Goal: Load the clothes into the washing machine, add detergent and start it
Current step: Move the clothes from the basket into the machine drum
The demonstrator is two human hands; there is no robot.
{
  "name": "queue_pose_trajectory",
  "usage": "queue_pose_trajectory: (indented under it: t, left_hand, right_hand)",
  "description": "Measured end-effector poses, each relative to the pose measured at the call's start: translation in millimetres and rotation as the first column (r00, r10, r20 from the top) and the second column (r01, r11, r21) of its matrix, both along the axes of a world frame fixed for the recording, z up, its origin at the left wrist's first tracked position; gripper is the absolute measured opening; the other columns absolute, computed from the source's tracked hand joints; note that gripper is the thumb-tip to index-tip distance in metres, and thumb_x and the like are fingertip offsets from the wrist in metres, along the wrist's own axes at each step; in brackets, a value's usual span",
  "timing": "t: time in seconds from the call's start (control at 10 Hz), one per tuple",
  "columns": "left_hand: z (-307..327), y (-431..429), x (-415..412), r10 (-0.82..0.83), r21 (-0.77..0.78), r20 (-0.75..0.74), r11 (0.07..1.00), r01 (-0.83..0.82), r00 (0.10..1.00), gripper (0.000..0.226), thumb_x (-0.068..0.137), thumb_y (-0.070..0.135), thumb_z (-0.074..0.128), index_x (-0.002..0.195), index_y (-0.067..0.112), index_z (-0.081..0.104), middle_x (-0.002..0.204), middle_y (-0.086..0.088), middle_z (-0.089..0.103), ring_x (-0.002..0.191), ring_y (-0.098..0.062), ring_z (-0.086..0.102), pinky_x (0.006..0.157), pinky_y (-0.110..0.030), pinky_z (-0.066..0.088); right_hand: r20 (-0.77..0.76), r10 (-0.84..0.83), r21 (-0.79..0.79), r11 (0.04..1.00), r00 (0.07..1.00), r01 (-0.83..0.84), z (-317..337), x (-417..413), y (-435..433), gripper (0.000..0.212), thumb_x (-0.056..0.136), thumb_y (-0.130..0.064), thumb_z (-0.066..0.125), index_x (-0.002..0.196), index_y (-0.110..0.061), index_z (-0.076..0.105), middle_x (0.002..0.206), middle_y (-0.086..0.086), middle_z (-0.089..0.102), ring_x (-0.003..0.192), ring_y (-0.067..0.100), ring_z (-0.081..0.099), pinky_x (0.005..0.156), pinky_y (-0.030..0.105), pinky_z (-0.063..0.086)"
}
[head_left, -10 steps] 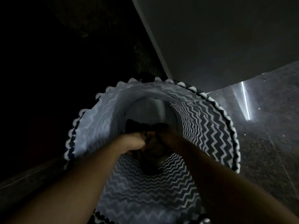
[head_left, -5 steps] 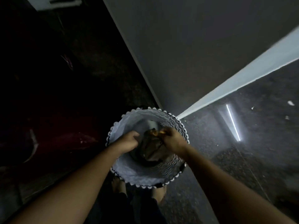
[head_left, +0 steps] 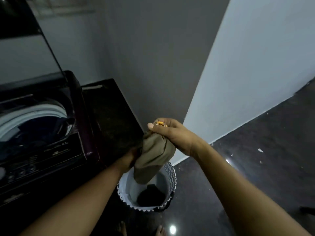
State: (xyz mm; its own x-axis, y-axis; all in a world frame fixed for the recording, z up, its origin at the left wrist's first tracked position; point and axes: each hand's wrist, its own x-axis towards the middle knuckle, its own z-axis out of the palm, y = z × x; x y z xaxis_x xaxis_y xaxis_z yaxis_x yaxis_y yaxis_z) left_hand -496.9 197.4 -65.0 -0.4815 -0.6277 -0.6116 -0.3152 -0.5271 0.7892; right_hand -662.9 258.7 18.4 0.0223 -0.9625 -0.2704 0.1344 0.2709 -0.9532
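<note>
Well, the right hand [head_left: 168, 133] is closed tight round the top of a brown cloth [head_left: 153, 159], with the thumb on top. The left hand [head_left: 128, 159] is up against the cloth's left side. It is dark there and its fingers are hidden, so I cannot tell if it grips.

The cloth hangs in the air over the far rim of the basket [head_left: 171, 174], and its low end dips just inside. The basket stands on the floor [head_left: 238, 167], close to the washer's right side and near the wall corner. Some dark clothes [head_left: 150, 195] lie at the basket's bottom. The washer [head_left: 51, 159] is on the left with its lid [head_left: 25, 40] up, and blue clothes [head_left: 25, 132] are in its tub.

What could go wrong? The cloth has to swing left, up and over the washer's right edge. If it is not lifted high enough, its low end could snag the basket's rim and tip the basket over. If the grip is loose, it could slip and drop on the floor. A fast swing could bump the raised lid, or leave part of the cloth hanging over the tub's edge.
</note>
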Motion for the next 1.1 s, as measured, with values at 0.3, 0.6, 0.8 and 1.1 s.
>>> queue_pose_trajectory:
  t: [0.3,0.6,0.8,1.1]
  left_hand:
    - [107.7,-57.5,9.5,0.047,-0.211,-0.232,0.973,-0.097,0.972,0.031,0.102,0.026,0.048,0.108,0.005,0.071,0.103,-0.011,0.075,0.099,-0.029,0.071,0.085,-0.035,0.058]
    - [214.9,-115.5,119.3,0.155,-0.528,-0.332,0.787,-0.319,0.931,0.02,0.096,0.004,0.053,0.111,0.0,0.066,0.108,-0.019,0.072,0.098,-0.03,0.067,0.093,-0.047,0.053]
    - [246.0,-155.5,244.8,0.247,-0.687,-0.293,0.617,-0.383,0.924,0.021,0.092,0.005,0.06,0.094,0.023,0.07,0.094,0.003,0.074,0.091,-0.014,0.069,0.084,-0.028,0.054]
    - [212.4,-236.6,392.8,0.415,-0.611,-0.177,0.665,-0.43,0.893,0.033,0.101,0.039,0.045,0.118,0.024,0.069,0.111,-0.001,0.073,0.1,-0.016,0.068,0.082,-0.03,0.055]
  right_hand:
    - [-0.499,-0.032,-0.033,0.999,0.866,0.018,74.3,-14.5,-4.7,0.058,0.07,-0.044,0.088,0.113,-0.018,0.059,0.101,-0.001,0.068,0.089,0.015,0.068,0.076,0.032,0.057]
    - [-0.778,-0.125,-0.197,0.979,0.616,-0.05,117.1,65.6,-88.6,0.024,0.085,-0.022,0.067,0.089,0.002,0.064,0.084,0.015,0.068,0.079,0.03,0.066,0.072,0.044,0.054]
    - [-0.368,-0.287,-0.466,0.88,0.885,0.091,173.1,168.3,-146.1,0.018,0.102,-0.018,0.053,0.092,-0.015,0.068,0.076,-0.008,0.069,0.066,-0.001,0.065,0.058,0.016,0.049]
    - [-0.422,-0.126,-0.475,0.874,0.898,-0.101,165.1,323.5,-258.1,0.019,0.103,-0.033,0.052,0.11,-0.022,0.065,0.1,-0.006,0.069,0.091,0.008,0.065,0.08,0.025,0.053]
